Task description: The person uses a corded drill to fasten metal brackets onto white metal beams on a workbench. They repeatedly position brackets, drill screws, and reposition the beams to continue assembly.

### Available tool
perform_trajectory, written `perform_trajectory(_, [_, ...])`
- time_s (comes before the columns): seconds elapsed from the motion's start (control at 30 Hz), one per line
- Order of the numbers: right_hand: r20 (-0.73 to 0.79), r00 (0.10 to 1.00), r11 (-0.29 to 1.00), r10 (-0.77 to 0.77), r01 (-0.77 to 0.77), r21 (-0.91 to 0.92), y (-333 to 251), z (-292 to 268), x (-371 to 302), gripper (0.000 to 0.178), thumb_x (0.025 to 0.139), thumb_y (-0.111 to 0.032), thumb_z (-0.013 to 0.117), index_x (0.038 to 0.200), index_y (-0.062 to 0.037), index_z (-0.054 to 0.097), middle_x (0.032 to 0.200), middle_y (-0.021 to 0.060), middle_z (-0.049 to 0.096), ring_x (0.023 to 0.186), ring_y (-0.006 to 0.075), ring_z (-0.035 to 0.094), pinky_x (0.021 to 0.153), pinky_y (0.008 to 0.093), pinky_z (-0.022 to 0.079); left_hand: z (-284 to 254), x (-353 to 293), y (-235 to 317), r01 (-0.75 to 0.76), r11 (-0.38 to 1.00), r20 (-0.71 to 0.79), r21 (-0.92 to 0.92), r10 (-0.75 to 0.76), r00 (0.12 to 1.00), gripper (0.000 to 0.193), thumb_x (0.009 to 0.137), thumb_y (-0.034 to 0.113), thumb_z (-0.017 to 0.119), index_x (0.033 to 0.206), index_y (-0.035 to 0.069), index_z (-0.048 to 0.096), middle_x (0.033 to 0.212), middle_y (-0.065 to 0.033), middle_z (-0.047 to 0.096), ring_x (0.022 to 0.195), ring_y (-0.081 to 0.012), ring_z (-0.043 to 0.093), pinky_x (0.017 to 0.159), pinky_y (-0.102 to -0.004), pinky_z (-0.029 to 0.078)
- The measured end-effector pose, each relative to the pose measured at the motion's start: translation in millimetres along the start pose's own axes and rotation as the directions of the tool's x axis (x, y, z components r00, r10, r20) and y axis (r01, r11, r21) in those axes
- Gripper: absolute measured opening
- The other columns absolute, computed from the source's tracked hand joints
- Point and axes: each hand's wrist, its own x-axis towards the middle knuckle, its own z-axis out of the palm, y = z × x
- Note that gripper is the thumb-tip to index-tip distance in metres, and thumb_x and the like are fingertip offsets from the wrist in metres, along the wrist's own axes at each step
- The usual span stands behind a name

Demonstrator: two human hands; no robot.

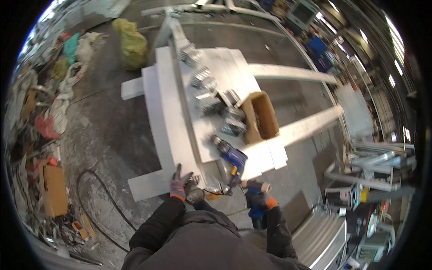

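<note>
My left hand [177, 186], in a dark glove with an orange cuff, rests at the near end of a long white panel [167, 112]. Its visible fingers are stretched apart. Right beside it is a rounded grey metal piece [195, 195], too blurred to name; I cannot tell whether they touch. My right hand [264, 200], gloved alike, is closed round a blue cordless drill [257, 211] to the right of the worktop's near edge. The drill's tan-coloured front end shows, while the fingers are partly hidden. A second blue power tool [233, 158] with yellow details lies on the white panels.
Shiny metal brackets [209, 101] stand in a row on the panels, beside an open cardboard box [261, 118]. White frame bars [310, 123] reach out to the right. A dark hose [105, 191] curves over the floor at left, near a yellow-green sack [131, 44] and heaped scrap.
</note>
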Motion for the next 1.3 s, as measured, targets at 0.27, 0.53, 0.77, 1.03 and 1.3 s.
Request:
perform_trajectory(0.27, [-0.729,0.631,0.931,-0.266,0.364,-0.025,-0.6,-157.3,99.1,0.051,0.088,-0.016,0.077,0.124,-0.0066,0.042,0.088,0.0071,0.057,0.064,0.0191,0.059,0.046,0.0375,0.051,-6.5,-7.1,30.6,-0.309,0.848,-0.033,0.431,0.357,0.934,0.043,0.090,0.029,0.075,0.131,0.017,0.072,0.168,-0.0228,0.028,0.146,-0.0436,0.042,0.115,-0.0474,0.044])
perform_trajectory(0.53, [-0.682,0.598,0.815,-0.422,-0.079,-0.574,-45.3,-272.7,265.0,0.050,0.089,-0.030,0.072,0.128,-0.0018,0.059,0.098,0.0177,0.069,0.086,0.0310,0.064,0.079,0.0471,0.053,-5.0,-13.7,-2.5,-0.320,0.803,-0.104,0.503,0.424,0.900,0.068,0.089,0.016,0.071,0.153,0.012,0.047,0.164,-0.0270,0.032,0.145,-0.0452,0.042,0.112,-0.0490,0.045])
perform_trajectory(0.77, [-0.529,0.785,0.592,-0.322,-0.270,-0.760,-62.2,-263.8,244.6,0.038,0.099,-0.022,0.065,0.132,-0.0054,0.063,0.099,0.0210,0.074,0.091,0.0360,0.070,0.080,0.0438,0.057,14.2,-35.6,-102.7,0.071,0.977,-0.377,-0.199,-0.143,0.915,0.073,0.095,0.033,0.074,0.155,0.008,0.040,0.142,-0.0169,0.054,0.114,-0.0316,0.063,0.087,-0.0408,0.057])
perform_trajectory(1.03, [-0.765,0.434,0.763,-0.475,0.637,-0.113,-47.9,-95.8,110.5,0.043,0.102,-0.027,0.061,0.136,-0.0018,0.059,0.125,0.0182,0.070,0.109,0.0291,0.069,0.092,0.0423,0.055,25.8,-0.1,-123.1,0.231,0.594,-0.145,-0.770,-0.517,0.844,0.053,0.101,0.048,0.065,0.133,0.007,0.060,0.102,-0.0084,0.064,0.093,-0.0224,0.068,0.074,-0.0393,0.062])
perform_trajectory(1.3, [-0.802,-0.243,0.700,-0.546,-0.657,-0.278,-22.8,-142.0,143.7,0.074,0.102,-0.046,0.056,0.160,-0.0066,0.033,0.156,0.0183,0.048,0.137,0.0333,0.054,0.113,0.0485,0.043,4.1,15.4,-141.9,0.412,0.409,0.157,-0.814,-0.529,0.834,0.051,0.100,0.045,0.066,0.130,0.005,0.061,0.109,-0.0132,0.069,0.085,-0.0261,0.070,0.072,-0.0393,0.062])
